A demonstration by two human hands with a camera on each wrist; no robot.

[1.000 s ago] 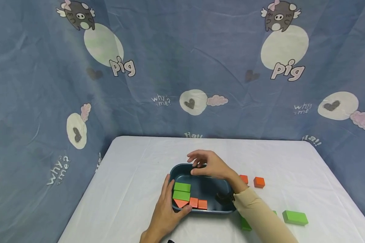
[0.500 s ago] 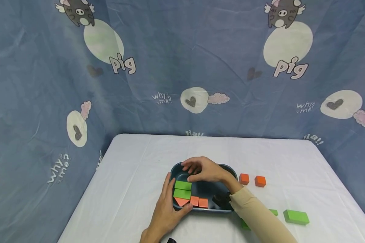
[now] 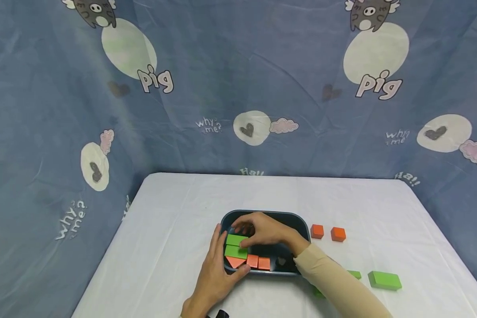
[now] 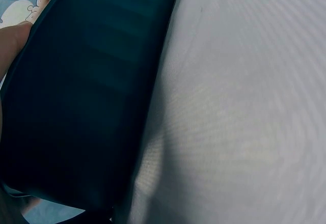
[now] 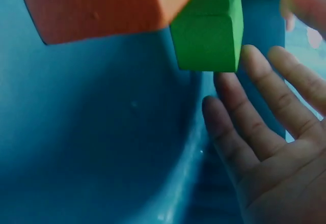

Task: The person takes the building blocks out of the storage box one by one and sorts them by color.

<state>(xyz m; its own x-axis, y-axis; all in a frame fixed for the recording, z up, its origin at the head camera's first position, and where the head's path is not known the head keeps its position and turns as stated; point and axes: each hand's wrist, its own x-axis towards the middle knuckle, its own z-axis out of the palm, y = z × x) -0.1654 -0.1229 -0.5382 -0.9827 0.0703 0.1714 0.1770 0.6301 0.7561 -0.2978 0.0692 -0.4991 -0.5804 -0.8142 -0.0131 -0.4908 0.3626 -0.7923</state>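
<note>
A dark teal tray (image 3: 290,215) with rounded corners lies on the white table. Inside its left part are two green rectangular blocks (image 3: 236,251), an orange triangular block (image 3: 235,262) and two orange cubes (image 3: 264,264). My left hand (image 3: 212,278) holds the tray's front left corner, thumb along the front and fingers along the left side. My right hand (image 3: 268,230) reaches down into the tray, thumb and bent fingers at the rear green block. In the right wrist view its fingertips lie close to a green block (image 5: 206,43), below an orange block (image 5: 97,10).
Two orange cubes (image 3: 317,231) lie right of the tray. A green block (image 3: 384,280) sits further right and forward; other green pieces (image 3: 354,274) are partly hidden by the right sleeve (image 3: 338,282). Behind the table hangs a blue printed cloth (image 3: 198,88).
My right hand has come down from the tray's rear edge, toward the front left, to the green blocks. The left hand has stayed on the tray's corner. The blocks look unmoved.
</note>
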